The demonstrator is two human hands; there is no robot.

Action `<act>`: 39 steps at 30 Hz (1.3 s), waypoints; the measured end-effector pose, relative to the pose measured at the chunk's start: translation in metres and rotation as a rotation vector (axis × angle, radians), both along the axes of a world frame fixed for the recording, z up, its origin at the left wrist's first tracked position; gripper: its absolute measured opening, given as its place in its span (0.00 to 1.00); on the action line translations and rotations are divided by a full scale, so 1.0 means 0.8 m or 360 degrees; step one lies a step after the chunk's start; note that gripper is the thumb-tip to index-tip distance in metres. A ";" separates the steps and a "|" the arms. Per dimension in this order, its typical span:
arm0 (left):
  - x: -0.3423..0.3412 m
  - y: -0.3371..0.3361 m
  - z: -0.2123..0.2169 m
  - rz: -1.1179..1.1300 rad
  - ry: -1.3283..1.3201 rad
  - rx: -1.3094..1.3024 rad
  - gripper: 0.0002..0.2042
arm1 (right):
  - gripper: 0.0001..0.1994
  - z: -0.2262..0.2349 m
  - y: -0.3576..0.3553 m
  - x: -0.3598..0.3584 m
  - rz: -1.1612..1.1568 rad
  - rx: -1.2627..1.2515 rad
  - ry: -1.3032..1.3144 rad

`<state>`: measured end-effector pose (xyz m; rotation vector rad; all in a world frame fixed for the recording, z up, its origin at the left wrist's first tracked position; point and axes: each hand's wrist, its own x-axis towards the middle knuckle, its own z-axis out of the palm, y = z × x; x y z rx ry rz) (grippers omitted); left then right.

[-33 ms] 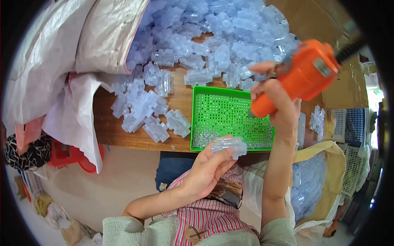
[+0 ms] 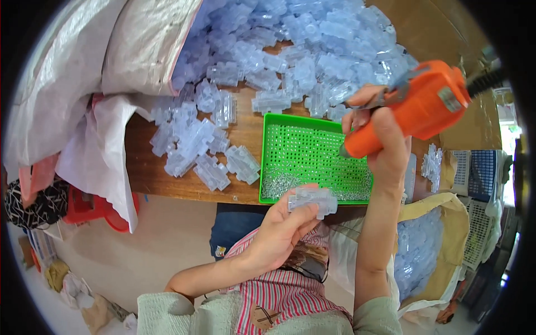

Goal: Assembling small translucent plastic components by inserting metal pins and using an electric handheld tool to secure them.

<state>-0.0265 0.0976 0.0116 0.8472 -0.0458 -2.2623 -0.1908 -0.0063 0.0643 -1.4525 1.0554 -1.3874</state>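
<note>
My left hand pinches a clear plastic housing between thumb and fingers, just off the near edge of a green perforated tray. Small silver screws lie heaped along the tray's near side, and many of its holes hold shiny bits. Above the tray's right side, my right hand wraps round an orange power screwdriver. Its dark nose points left over the tray, apart from the housing. No bit tip can be made out. A black cord runs from its rear.
Clear housings pile high at the back of the wooden table; several lie loose at left. A white woven sack drapes the left side. An open sack of clear pieces stands at right, below a cardboard wall.
The orange power screwdriver has shifted slightly right in view, still in my right hand. My left hand keeps its hold on the clear housing.
</note>
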 end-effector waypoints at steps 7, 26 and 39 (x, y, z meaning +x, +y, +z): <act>0.014 0.004 -0.019 0.0049 -0.0291 -0.0397 0.20 | 0.30 -0.054 0.001 0.016 -0.0073 -0.0006 -0.0239; 0.000 0.007 -0.030 0.0169 -0.0426 -0.0517 0.21 | 0.29 -0.082 0.001 0.033 -0.0169 -0.0115 -0.0271; -0.001 0.008 -0.032 0.0220 -0.0442 -0.0507 0.21 | 0.31 0.033 0.072 0.020 0.0448 -0.0162 -0.0463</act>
